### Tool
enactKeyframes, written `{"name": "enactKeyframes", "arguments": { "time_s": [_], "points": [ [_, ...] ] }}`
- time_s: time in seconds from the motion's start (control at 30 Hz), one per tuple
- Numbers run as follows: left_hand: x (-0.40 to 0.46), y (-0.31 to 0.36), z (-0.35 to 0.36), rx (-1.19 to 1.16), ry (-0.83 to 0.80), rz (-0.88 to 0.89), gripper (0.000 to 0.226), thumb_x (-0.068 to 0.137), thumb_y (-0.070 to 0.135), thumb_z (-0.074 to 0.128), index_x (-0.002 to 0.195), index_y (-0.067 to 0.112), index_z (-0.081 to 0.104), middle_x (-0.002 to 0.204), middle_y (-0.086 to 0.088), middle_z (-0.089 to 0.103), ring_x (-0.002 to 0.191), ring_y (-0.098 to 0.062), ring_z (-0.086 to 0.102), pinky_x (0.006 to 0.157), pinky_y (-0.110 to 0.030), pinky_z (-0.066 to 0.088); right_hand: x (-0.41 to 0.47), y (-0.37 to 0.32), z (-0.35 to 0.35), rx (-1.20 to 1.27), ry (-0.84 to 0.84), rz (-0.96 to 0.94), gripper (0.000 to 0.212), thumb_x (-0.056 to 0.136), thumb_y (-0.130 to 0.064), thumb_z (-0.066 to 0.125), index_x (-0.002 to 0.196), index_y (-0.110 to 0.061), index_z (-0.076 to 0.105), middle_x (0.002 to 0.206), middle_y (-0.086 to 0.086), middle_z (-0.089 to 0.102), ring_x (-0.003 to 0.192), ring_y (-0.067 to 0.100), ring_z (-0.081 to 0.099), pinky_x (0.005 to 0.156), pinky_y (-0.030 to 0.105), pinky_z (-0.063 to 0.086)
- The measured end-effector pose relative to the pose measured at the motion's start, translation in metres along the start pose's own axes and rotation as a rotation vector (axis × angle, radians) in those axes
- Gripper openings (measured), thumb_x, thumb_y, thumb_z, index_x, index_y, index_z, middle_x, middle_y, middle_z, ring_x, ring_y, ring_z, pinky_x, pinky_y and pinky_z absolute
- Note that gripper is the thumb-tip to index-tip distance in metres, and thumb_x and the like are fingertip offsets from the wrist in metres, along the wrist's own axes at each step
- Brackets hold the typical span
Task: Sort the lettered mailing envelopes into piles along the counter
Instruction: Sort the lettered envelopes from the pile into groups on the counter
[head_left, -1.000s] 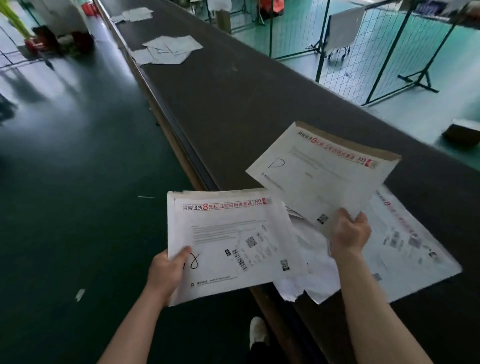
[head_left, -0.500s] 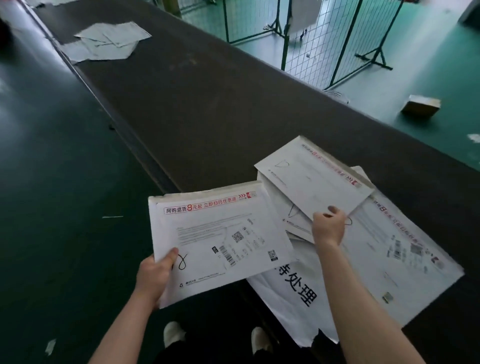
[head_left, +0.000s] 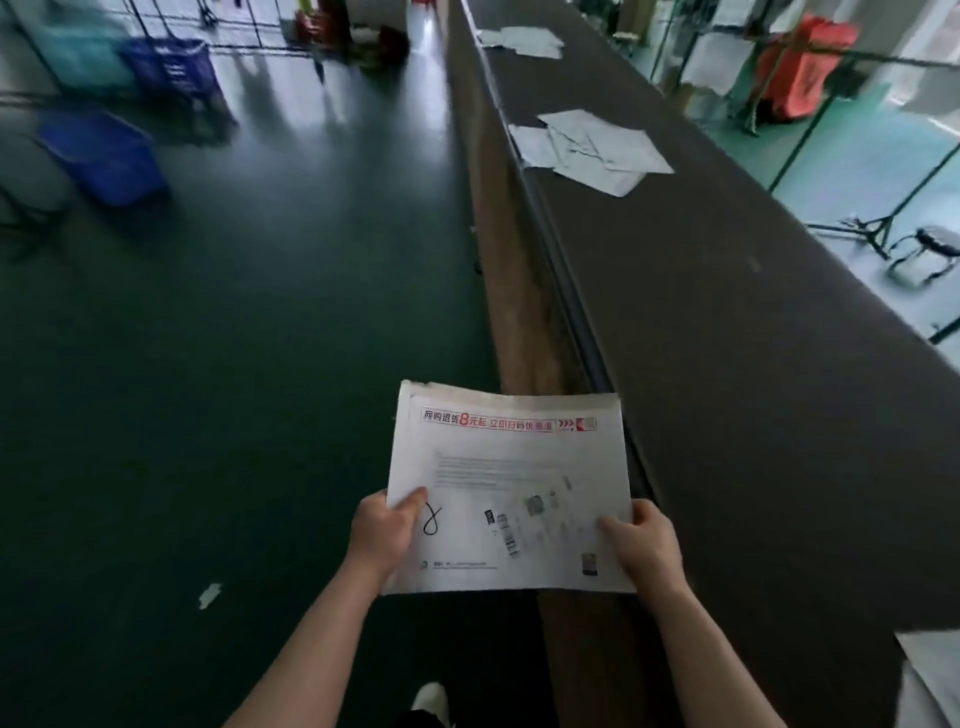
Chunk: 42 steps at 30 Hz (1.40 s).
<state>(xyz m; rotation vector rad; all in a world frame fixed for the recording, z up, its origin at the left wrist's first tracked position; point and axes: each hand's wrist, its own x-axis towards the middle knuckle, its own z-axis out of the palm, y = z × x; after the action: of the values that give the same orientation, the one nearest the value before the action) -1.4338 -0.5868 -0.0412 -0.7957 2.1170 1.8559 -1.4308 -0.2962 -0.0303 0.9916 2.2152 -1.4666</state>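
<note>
— White paper, flat and thin: what is that stack in the middle?

— It is a stack of mailing envelopes (head_left: 511, 488). The top one is a smooth rectangle with a red printed strip near its far edge, small barcodes, and a loopy black pen mark by the near left corner.

— Who holds it?

— Both hands do. The left hand (head_left: 382, 535) grips the near left corner, with the thumb lying on top beside the pen mark. The right hand (head_left: 641, 545) grips the near right corner, thumb on top and fingers curled under the edge.

— Where is the stack?

— It is up in the air, over the near edge of the long surface (head_left: 753, 364). Part of it hangs over the dark green floor (head_left: 234, 364).

— What is the surface like?

— It is dark grey and dull, long and straight, with a brown side.

— Is anything lying on it?

— Yes. A messy pile of white envelopes (head_left: 592, 150) lies far along it, and another pile (head_left: 524, 40) lies farther still. A white paper corner (head_left: 932, 675) shows at the near right. All are well apart from the held stack.

— And on the floor?

— Blue plastic baskets (head_left: 109, 156), blurry, and a small white scrap (head_left: 209, 595).
</note>
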Motion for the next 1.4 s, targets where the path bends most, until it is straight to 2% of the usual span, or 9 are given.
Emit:
{"name": "enactKeyframes", "arguments": {
  "time_s": [0.2, 0.33, 0.43, 0.57, 0.8, 1.03, 1.17, 1.3, 1.4],
  "points": [
    [0.077, 0.052, -0.024, -0.011, 0.059, 0.012, 0.012, 0.099, 0.023, 0.063, 0.089, 0.022, 0.068, 0.087, 0.0, 0.072, 0.08, -0.02, 0.07, 0.06, -0.025, 0.05, 0.034, -0.103, 0.081, -0.12, -0.252, -0.168, 0.023, 0.092, -0.016, 0.073, 0.104, -0.032, 0.062, 0.102, -0.006, 0.07, 0.093, 0.016, 0.07, 0.072, 0.033, 0.059],
    [0.154, 0.078, -0.028, -0.026, 0.067, -0.002, 0.011, 0.1, 0.021, 0.061, 0.093, 0.023, 0.069, 0.092, 0.001, 0.074, 0.086, -0.018, 0.07, 0.063, -0.026, 0.052, 0.113, -0.141, 0.087, 0.008, -0.094, -0.144, 0.019, 0.088, -0.011, 0.078, 0.101, -0.022, 0.07, 0.093, 0.003, 0.076, 0.081, 0.023, 0.075, 0.071, 0.044, 0.064],
    [0.231, 0.116, -0.007, 0.031, 0.006, 0.024, 0.011, 0.1, 0.021, 0.062, 0.095, 0.024, 0.071, 0.093, 0.006, 0.074, 0.087, -0.014, 0.07, 0.064, -0.021, 0.052, 0.187, -0.181, 0.089, 0.108, -0.033, -0.128, 0.018, 0.088, -0.012, 0.079, 0.101, -0.022, 0.071, 0.087, 0.003, 0.077, 0.072, 0.022, 0.076, 0.058, 0.036, 0.061],
    [0.326, 0.186, 0.022, 0.126, 0.022, 0.064, 0.011, 0.101, 0.02, 0.061, 0.097, 0.02, 0.071, 0.09, 0.009, 0.073, 0.083, -0.007, 0.069, 0.061, -0.015, 0.051, 0.271, -0.246, 0.114, 0.227, -0.007, -0.076, 0.016, 0.089, -0.013, 0.077, 0.098, -0.025, 0.071, 0.089, 0.005, 0.076, 0.078, 0.027, 0.076, 0.068, 0.046, 0.064],
    [0.458, 0.32, -0.006, 0.186, 0.173, 0.127, 0.014, 0.102, 0.023, 0.059, 0.097, 0.017, 0.071, 0.091, 0.003, 0.073, 0.083, -0.012, 0.068, 0.066, -0.025, 0.051, 0.377, -0.432, 0.168, 0.262, -0.087, -0.206, 0.014, 0.092, -0.016, 0.074, 0.101, -0.025, 0.069, 0.087, 0.001, 0.075, 0.075, 0.02, 0.076, 0.059, 0.034, 0.06],
    [0.597, 0.383, -0.041, 0.202, 0.386, 0.159, 0.023, 0.101, 0.023, 0.06, 0.08, 0.019, 0.064, 0.079, 0.001, 0.068, 0.071, -0.016, 0.062, 0.055, -0.025, 0.044, 0.459, -0.606, 0.263, -0.021, -0.33, -0.526, 0.023, 0.095, -0.021, 0.071, 0.095, -0.042, 0.064, 0.098, -0.01, 0.073, 0.086, 0.015, 0.073, 0.072, 0.04, 0.065],
    [0.722, 0.432, -0.091, 0.086, 0.508, 0.167, 0.019, 0.1, 0.022, 0.062, 0.086, 0.013, 0.069, 0.079, 0.002, 0.068, 0.071, -0.017, 0.061, 0.057, -0.027, 0.042, 0.533, -0.709, 0.316, -0.05, -0.328, -0.568, 0.011, 0.092, -0.019, 0.075, 0.096, -0.027, 0.07, 0.095, -0.003, 0.077, 0.078, 0.017, 0.076, 0.068, 0.038, 0.065],
    [0.831, 0.499, -0.113, 0.002, 0.465, 0.176, 0.024, 0.099, 0.023, 0.063, 0.082, 0.008, 0.071, 0.074, 0.002, 0.068, 0.066, -0.017, 0.058, 0.056, -0.028, 0.04, 0.601, -0.821, 0.357, -0.034, -0.279, -0.552, 0.009, 0.091, -0.017, 0.076, 0.098, -0.019, 0.071, 0.095, 0.0, 0.077, 0.076, 0.017, 0.077, 0.064, 0.036, 0.064],
    [0.907, 0.567, -0.111, -0.083, 0.385, 0.194, 0.018, 0.099, 0.022, 0.063, 0.086, 0.019, 0.074, 0.081, 0.004, 0.073, 0.074, -0.016, 0.065, 0.06, -0.028, 0.049, 0.649, -0.9, 0.373, 0.047, -0.222, -0.547, 0.011, 0.09, -0.017, 0.077, 0.099, -0.019, 0.072, 0.093, 0.0, 0.077, 0.073, 0.013, 0.076, 0.058, 0.029, 0.062]
  ]
}}
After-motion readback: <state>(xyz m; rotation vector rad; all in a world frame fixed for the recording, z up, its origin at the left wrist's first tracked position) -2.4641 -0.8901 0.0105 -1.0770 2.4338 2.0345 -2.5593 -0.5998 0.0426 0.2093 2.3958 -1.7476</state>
